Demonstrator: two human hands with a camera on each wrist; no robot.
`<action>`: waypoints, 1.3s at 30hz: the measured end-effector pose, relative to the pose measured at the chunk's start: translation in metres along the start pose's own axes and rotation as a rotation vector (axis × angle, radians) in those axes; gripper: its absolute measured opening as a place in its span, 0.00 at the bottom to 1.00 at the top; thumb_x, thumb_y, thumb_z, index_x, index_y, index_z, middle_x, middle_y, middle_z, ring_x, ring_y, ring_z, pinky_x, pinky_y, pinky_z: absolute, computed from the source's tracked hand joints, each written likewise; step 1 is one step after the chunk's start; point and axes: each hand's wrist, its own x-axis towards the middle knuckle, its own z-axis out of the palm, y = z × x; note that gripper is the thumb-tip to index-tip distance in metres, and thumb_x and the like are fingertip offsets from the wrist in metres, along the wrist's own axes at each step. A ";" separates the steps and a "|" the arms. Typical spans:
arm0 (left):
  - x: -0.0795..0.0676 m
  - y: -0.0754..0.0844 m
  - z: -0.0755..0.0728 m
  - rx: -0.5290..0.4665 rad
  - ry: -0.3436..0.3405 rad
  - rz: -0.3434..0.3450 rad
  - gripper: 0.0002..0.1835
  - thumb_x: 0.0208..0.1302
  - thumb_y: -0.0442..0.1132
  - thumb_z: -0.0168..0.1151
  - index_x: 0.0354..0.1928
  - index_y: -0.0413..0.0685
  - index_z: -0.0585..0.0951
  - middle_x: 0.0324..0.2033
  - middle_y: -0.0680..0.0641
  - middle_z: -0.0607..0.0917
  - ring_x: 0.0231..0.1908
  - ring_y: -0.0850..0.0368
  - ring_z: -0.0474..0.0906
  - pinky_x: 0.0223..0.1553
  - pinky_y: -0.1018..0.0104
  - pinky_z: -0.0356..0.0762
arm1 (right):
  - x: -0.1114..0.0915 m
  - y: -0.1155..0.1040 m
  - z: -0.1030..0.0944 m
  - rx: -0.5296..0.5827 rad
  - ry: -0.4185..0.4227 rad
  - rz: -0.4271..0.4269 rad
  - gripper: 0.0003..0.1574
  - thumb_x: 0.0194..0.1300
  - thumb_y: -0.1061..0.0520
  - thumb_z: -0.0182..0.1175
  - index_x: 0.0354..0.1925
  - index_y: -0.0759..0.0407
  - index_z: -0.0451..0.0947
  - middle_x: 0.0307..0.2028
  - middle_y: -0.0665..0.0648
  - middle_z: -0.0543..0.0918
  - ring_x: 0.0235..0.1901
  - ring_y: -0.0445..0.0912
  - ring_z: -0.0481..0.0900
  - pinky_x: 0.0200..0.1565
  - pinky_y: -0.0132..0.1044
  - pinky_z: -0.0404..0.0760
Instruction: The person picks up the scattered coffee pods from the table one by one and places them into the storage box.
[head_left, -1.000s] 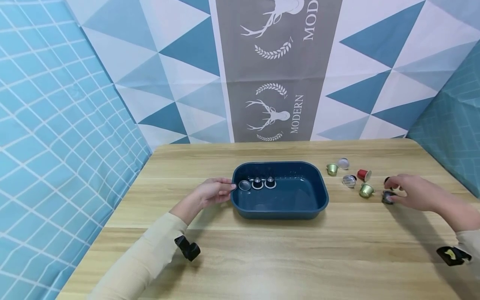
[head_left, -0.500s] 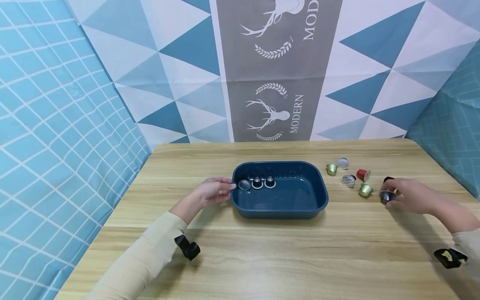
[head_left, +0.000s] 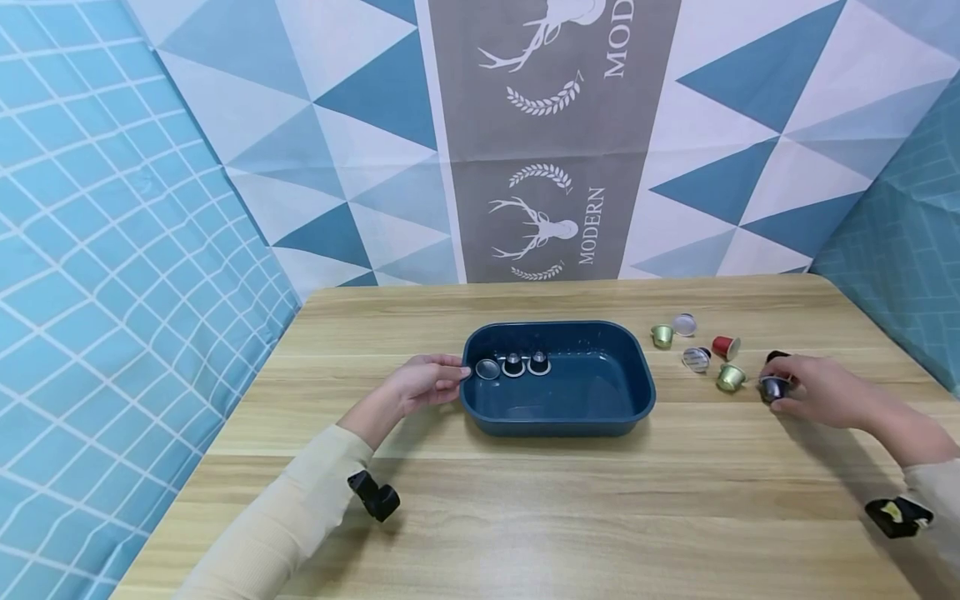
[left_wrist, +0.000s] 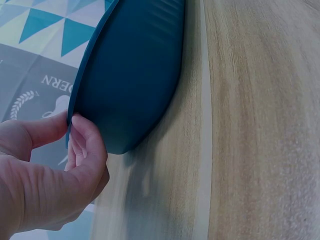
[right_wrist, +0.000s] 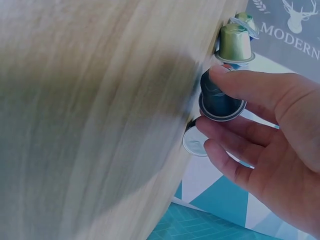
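Note:
My left hand (head_left: 427,383) pinches the left rim of a dark blue basin (head_left: 558,429) between thumb and fingers, as the left wrist view also shows. Inside the basin, along its left back part, are two dark coffee capsules (head_left: 538,363) standing on their rims and a round capsule (head_left: 487,369) with its flat face up. At the right, my right hand (head_left: 832,387) holds a black coffee capsule (right_wrist: 220,102) with the thumb on it and fingers behind. Another dark capsule with a pale lid (right_wrist: 195,142) lies by the fingertips.
Left of my right hand lie loose capsules: a green one (head_left: 731,377), a red one (head_left: 725,347), a pale-lidded one (head_left: 697,359), another green one (head_left: 662,337) and a pale one (head_left: 684,325). The wooden table (head_left: 525,517) meets a patterned cloth (head_left: 390,208) behind.
My right fingers have closed on the black capsule, which has turned and shifted slightly left. The left hand and the basin have stayed in place.

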 end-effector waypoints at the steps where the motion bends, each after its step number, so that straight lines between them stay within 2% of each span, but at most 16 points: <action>1: 0.000 0.000 0.000 0.002 0.006 -0.002 0.16 0.68 0.32 0.55 0.56 0.37 0.68 0.17 0.56 0.65 0.19 0.65 0.60 0.34 0.74 0.75 | 0.000 0.000 0.000 -0.002 0.007 0.007 0.22 0.47 0.56 0.74 0.39 0.62 0.78 0.32 0.51 0.82 0.31 0.41 0.78 0.31 0.37 0.76; 5: -0.001 0.001 0.000 0.012 0.012 -0.001 0.18 0.68 0.32 0.55 0.57 0.36 0.68 0.17 0.56 0.66 0.19 0.65 0.61 0.34 0.73 0.76 | -0.001 -0.001 -0.002 0.007 0.013 0.017 0.23 0.47 0.55 0.74 0.41 0.62 0.79 0.33 0.51 0.83 0.32 0.40 0.78 0.32 0.36 0.77; 8: -0.002 0.001 0.000 0.014 0.015 -0.002 0.19 0.68 0.32 0.55 0.59 0.36 0.67 0.17 0.56 0.66 0.19 0.65 0.61 0.35 0.73 0.76 | -0.001 -0.003 -0.002 0.007 0.035 0.004 0.22 0.47 0.55 0.74 0.41 0.61 0.79 0.33 0.49 0.83 0.32 0.36 0.77 0.32 0.34 0.77; 13: -0.002 0.000 0.001 0.013 0.031 -0.003 0.21 0.68 0.32 0.55 0.61 0.34 0.66 0.19 0.56 0.70 0.19 0.67 0.62 0.34 0.74 0.76 | -0.003 -0.005 -0.001 -0.009 0.123 -0.052 0.21 0.45 0.59 0.75 0.39 0.59 0.79 0.31 0.46 0.81 0.31 0.26 0.72 0.30 0.32 0.76; 16: -0.002 0.000 0.001 0.014 0.045 -0.009 0.22 0.68 0.33 0.55 0.61 0.34 0.67 0.21 0.56 0.73 0.18 0.67 0.62 0.34 0.74 0.77 | -0.003 -0.007 -0.002 -0.020 0.166 -0.068 0.22 0.44 0.61 0.75 0.39 0.61 0.79 0.31 0.45 0.81 0.30 0.24 0.70 0.29 0.31 0.75; 29: -0.005 0.001 0.002 0.010 0.040 -0.005 0.21 0.68 0.32 0.56 0.60 0.34 0.67 0.20 0.56 0.74 0.19 0.67 0.63 0.33 0.74 0.78 | 0.000 -0.022 -0.010 -0.018 0.212 -0.073 0.22 0.44 0.61 0.76 0.39 0.59 0.79 0.30 0.45 0.80 0.30 0.27 0.71 0.30 0.34 0.78; 36: -0.005 0.000 0.002 0.018 0.037 -0.007 0.22 0.68 0.33 0.56 0.61 0.34 0.67 0.20 0.56 0.72 0.20 0.67 0.63 0.35 0.74 0.77 | 0.005 -0.034 -0.016 -0.014 0.200 -0.080 0.23 0.45 0.62 0.75 0.41 0.61 0.79 0.32 0.48 0.82 0.31 0.37 0.77 0.31 0.35 0.79; 39: -0.005 0.000 0.002 0.022 0.042 -0.009 0.22 0.68 0.33 0.56 0.61 0.35 0.67 0.21 0.56 0.73 0.21 0.67 0.64 0.35 0.74 0.77 | 0.008 -0.037 -0.017 -0.019 0.221 -0.109 0.22 0.44 0.61 0.76 0.40 0.59 0.79 0.33 0.48 0.82 0.31 0.36 0.77 0.32 0.37 0.80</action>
